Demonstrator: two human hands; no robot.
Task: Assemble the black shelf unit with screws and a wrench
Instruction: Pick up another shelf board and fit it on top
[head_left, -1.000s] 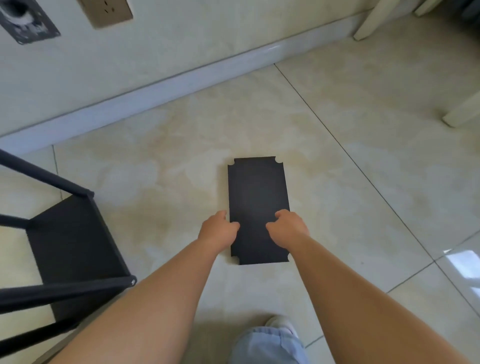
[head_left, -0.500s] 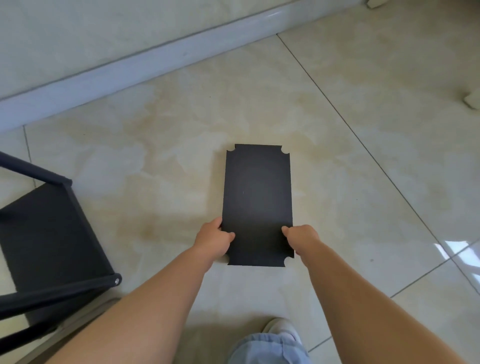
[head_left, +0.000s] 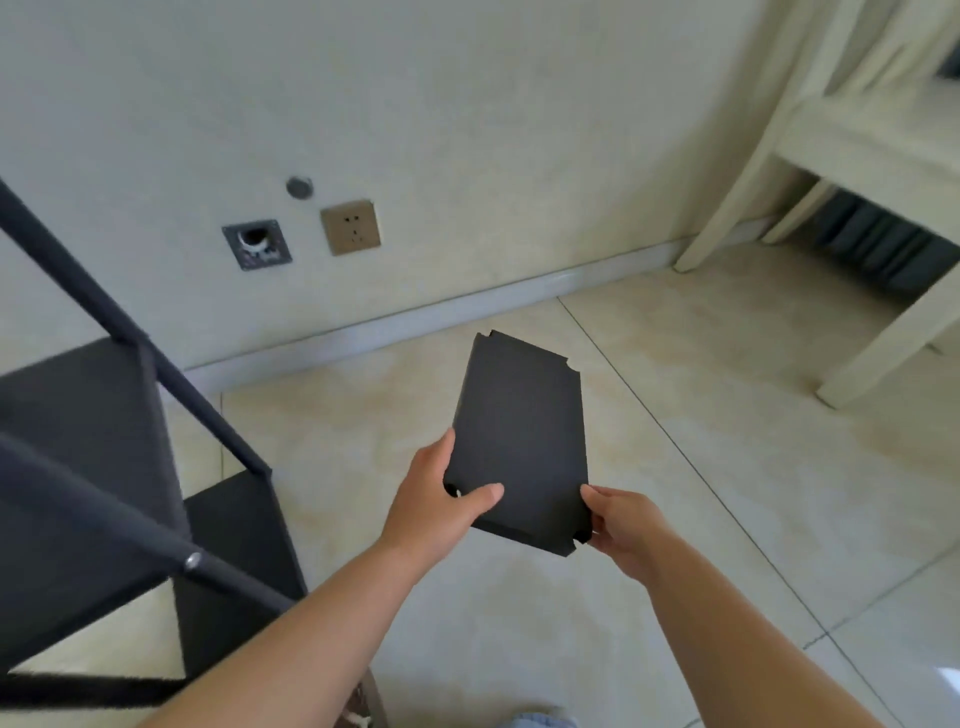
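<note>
A black shelf panel (head_left: 521, 441) is held up off the floor (head_left: 701, 493) between both hands, and it is gripped at its near end. The left hand (head_left: 434, 512) is wrapped round the near left corner, the thumb laid across the top face beside a corner notch and the fingers tucked underneath. The right hand (head_left: 621, 525) is clasped on the near right corner, thumb on the top edge, the fingers hidden below the board. The panel is carried in front of the person, above pale beige tiles crossed by thin grout lines. Just to the left, the black shelf unit (head_left: 104, 467) is seen, with slanted dark tubes and flat dark boards; it is well apart from the held panel. Behind, a cream wall (head_left: 467, 130) is met by a grey skirting board (head_left: 415, 322), and a brass-coloured socket (head_left: 351, 227) and an open wall box (head_left: 256, 244) are set low on it. At the right, pale furniture legs (head_left: 727, 208) are planted on the tiles. The panel's long axis is run away from the person toward the wall, leaning slightly leftward at the far end, which is tipped upward, and notched corners are shown at the far edge.
</note>
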